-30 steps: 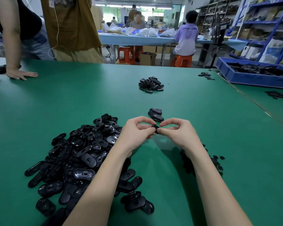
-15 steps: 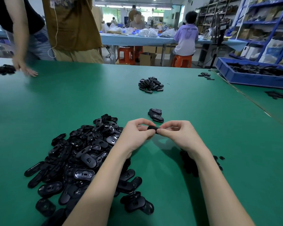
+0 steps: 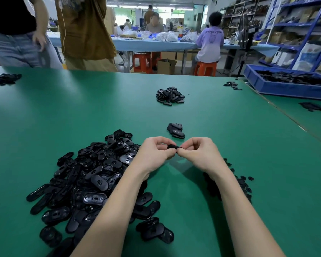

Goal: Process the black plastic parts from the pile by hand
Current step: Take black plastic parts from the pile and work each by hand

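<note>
Big pile: a heap of black oval plastic parts (image 3: 85,179) lies on the green worktop (image 3: 63,112), under and to the left of the left forearm.
Small bits: black plastic scraps (image 3: 243,184) lie scattered beside the right wrist.
Left hand: the left hand (image 3: 152,153) has curled fingers pinching one end of a small black plastic part (image 3: 172,146).
Right hand: the right hand (image 3: 198,154) pinches the other end; the part is held between both hands, above the worktop.
Small stack: a few black oval shells (image 3: 176,130) lie just beyond the hands.
Far heap: another black pile (image 3: 170,96) lies well beyond.
Blue plastic bin (image 3: 285,86): far right of the right hand, holding black parts.
</note>
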Demonstrator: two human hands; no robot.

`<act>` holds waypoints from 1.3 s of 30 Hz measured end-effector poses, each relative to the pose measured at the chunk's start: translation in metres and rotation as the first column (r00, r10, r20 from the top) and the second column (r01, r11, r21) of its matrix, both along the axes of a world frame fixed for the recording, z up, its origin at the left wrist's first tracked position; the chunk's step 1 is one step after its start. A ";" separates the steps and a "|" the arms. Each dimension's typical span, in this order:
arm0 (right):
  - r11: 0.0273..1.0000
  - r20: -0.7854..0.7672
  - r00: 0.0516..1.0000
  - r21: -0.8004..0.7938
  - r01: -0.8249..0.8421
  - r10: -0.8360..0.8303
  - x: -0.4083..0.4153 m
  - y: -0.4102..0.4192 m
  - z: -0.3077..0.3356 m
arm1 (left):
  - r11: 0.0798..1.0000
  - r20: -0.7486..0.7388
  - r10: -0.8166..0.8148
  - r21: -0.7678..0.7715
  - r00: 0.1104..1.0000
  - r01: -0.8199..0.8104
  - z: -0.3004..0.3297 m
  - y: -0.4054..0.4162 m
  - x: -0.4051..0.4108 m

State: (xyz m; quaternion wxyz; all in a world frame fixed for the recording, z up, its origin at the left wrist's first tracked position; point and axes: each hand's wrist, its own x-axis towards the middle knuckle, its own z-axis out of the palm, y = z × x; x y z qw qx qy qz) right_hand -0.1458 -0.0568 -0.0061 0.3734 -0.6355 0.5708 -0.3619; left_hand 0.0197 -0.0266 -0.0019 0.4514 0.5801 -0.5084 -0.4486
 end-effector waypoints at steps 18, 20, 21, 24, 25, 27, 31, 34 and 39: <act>0.945 -0.285 0.944 -0.318 0.072 -0.168 0.004 -0.001 -0.002 | 0.988 -0.097 0.138 -0.056 0.986 -0.144 -0.004 -0.006 0.001; 0.941 -0.285 0.926 -0.297 0.160 -0.248 0.003 -0.009 0.000 | 0.982 -0.039 0.166 -0.082 0.985 -0.169 -0.003 -0.007 0.002; 0.941 -0.284 0.919 -0.278 0.194 -0.273 0.005 -0.016 0.001 | 0.982 -0.009 0.168 -0.086 0.986 -0.168 -0.003 -0.006 0.002; 0.947 -0.301 0.906 -0.212 0.241 -0.298 0.012 -0.042 0.009 | 0.988 0.086 0.139 -0.081 0.987 -0.132 -0.003 -0.005 0.001; 0.950 -0.315 0.901 -0.191 0.248 -0.299 0.015 -0.051 0.012 | 0.989 0.118 0.129 -0.083 0.985 -0.120 -0.003 -0.005 0.001; 0.955 -0.344 0.892 -0.144 0.258 -0.293 0.019 -0.065 0.016 | 0.991 0.166 0.115 -0.090 0.979 -0.101 -0.003 -0.004 0.001; 0.969 -0.388 0.889 -0.055 0.240 -0.242 0.025 -0.074 0.014 | 0.993 0.211 0.086 -0.101 0.974 -0.066 -0.001 -0.003 0.002; 0.959 -0.333 0.900 -0.104 0.262 -0.282 0.025 -0.065 0.013 | 0.991 0.239 0.078 -0.122 0.968 -0.050 0.001 -0.004 0.004; 0.950 -0.212 0.932 -0.174 0.261 -0.295 0.023 -0.020 0.005 | 0.971 0.309 0.148 -0.224 0.939 -0.080 0.007 -0.007 0.018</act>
